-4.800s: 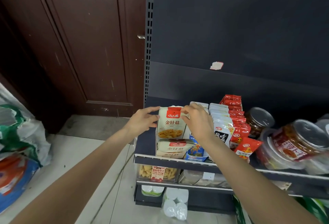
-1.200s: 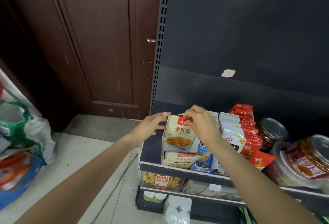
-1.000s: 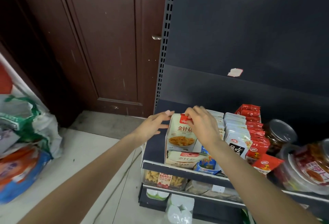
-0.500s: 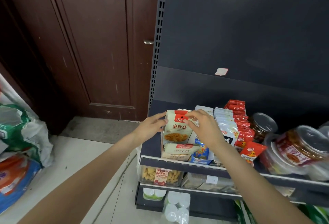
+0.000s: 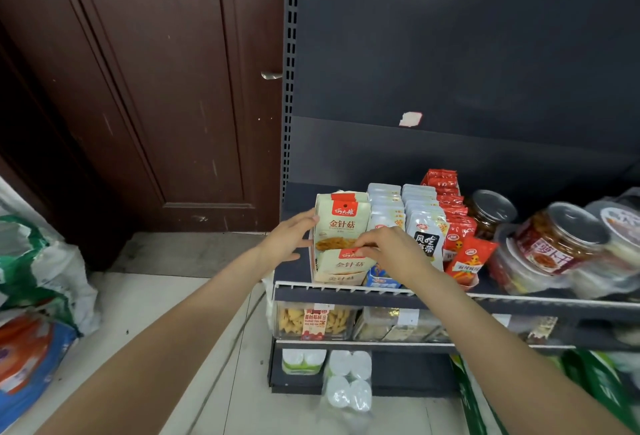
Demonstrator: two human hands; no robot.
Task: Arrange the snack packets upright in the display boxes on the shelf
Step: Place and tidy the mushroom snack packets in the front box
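Cream snack packets with red labels (image 5: 341,220) stand upright in a cream cardboard display box (image 5: 341,273) at the left end of the dark metal shelf (image 5: 346,292). Left hand (image 5: 289,239) lies flat against the box's left side, fingers straight. Right hand (image 5: 388,249) reaches across the front, its fingertips pinching the top edge of the nearest, lower packet (image 5: 346,260). Just right stand rows of pale grey packets (image 5: 420,223) and red packets (image 5: 457,227), with clear lidded jars (image 5: 557,237) further right.
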